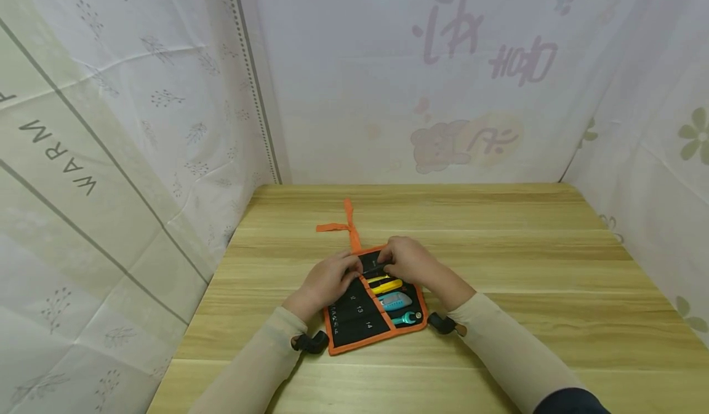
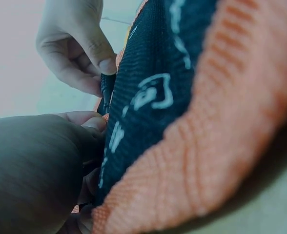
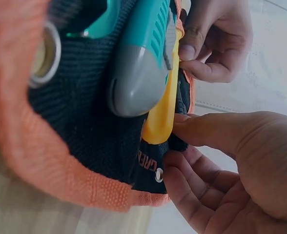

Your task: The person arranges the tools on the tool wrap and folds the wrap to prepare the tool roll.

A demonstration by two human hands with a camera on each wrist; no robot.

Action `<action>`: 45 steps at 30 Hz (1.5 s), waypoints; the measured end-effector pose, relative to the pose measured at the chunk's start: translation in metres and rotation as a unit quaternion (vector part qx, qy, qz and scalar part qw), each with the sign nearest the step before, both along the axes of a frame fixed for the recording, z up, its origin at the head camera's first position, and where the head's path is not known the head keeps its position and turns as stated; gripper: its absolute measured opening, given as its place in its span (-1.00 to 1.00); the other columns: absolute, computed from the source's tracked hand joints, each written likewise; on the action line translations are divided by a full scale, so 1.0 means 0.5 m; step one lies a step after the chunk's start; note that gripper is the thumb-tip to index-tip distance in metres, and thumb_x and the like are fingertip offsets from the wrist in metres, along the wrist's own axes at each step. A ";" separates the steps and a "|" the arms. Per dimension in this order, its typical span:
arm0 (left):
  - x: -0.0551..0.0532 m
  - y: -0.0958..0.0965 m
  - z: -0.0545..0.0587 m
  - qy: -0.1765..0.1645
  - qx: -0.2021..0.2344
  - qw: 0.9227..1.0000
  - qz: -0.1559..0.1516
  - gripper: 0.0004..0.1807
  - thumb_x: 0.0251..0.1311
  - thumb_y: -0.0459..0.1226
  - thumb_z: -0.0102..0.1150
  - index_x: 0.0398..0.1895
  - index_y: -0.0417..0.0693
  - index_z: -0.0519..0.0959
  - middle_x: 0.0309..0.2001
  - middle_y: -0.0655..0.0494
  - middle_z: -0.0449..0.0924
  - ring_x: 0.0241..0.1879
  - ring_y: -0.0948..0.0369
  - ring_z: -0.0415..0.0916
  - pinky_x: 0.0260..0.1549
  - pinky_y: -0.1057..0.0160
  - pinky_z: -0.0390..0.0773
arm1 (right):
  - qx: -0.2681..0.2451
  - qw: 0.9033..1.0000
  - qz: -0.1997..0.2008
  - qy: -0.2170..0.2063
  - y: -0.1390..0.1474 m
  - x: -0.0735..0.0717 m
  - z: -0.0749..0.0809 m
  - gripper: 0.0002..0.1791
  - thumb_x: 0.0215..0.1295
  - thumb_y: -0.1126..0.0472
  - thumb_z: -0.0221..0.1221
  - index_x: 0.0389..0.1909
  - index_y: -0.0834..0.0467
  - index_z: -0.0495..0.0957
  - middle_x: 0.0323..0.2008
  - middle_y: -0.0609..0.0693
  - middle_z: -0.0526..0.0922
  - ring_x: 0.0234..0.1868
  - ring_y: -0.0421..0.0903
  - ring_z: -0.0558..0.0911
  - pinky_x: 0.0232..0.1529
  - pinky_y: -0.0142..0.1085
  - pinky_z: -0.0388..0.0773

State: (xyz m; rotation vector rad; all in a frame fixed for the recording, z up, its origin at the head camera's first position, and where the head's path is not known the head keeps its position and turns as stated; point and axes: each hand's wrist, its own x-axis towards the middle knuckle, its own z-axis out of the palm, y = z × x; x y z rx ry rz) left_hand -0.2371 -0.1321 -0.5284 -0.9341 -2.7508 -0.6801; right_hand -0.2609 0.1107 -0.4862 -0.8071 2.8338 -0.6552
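Observation:
A black tool pouch (image 1: 346,322) with orange trim lies spread out under both hands. My left hand (image 1: 330,282) pinches the orange-edged pocket of the pouch near its far end. The right hand (image 1: 412,261) holds a slim black piece (image 3: 179,141) between thumb and fingers, at the pocket opening; its kind is mostly hidden. Nearer me in the pockets sit yellow-handled tools (image 1: 386,286), a teal and grey utility knife (image 1: 394,301) and a teal wrench (image 1: 407,318). In the left wrist view, the black piece's lower end meets the pocket edge by the left fingertips.
Orange tie straps (image 1: 349,226) stretch from the pouch's far edge across the wooden table (image 1: 471,217). Patterned cloth (image 1: 354,94) hangs behind the table and at both sides. A metal eyelet (image 3: 47,54) is set in the pouch's corner.

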 end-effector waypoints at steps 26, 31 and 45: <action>0.005 0.002 0.004 0.003 -0.003 1.000 0.002 -0.90 0.44 -0.27 0.32 -0.20 0.18 0.63 -0.21 0.33 0.49 -0.29 0.33 0.49 -0.23 0.26 0.59 | 0.004 1.000 0.029 -0.010 -0.026 -0.010 -0.006 -0.87 0.32 0.34 0.41 -0.20 0.06 0.75 -0.22 -0.11 0.68 -0.24 -0.20 0.63 -0.16 -0.29 0.62; 0.005 0.002 0.002 0.005 0.002 1.000 -0.002 -0.89 0.44 -0.28 0.31 -0.21 0.19 0.62 -0.22 0.35 0.49 -0.29 0.34 0.48 -0.23 0.26 0.59 | -0.003 0.999 0.040 -0.017 -0.029 -0.008 -0.007 -0.88 0.34 0.33 0.39 -0.19 0.06 0.76 -0.21 -0.09 0.69 -0.22 -0.18 0.66 -0.17 -0.29 0.64; 0.005 0.003 -0.001 0.012 0.009 1.000 -0.014 -0.90 0.45 -0.29 0.30 -0.19 0.17 0.63 -0.22 0.33 0.49 -0.28 0.32 0.49 -0.21 0.25 0.59 | -0.028 0.997 0.052 -0.041 -0.036 -0.004 -0.012 -0.88 0.39 0.32 0.36 -0.12 0.09 0.77 -0.19 -0.07 0.73 -0.19 -0.15 0.69 -0.15 -0.24 0.66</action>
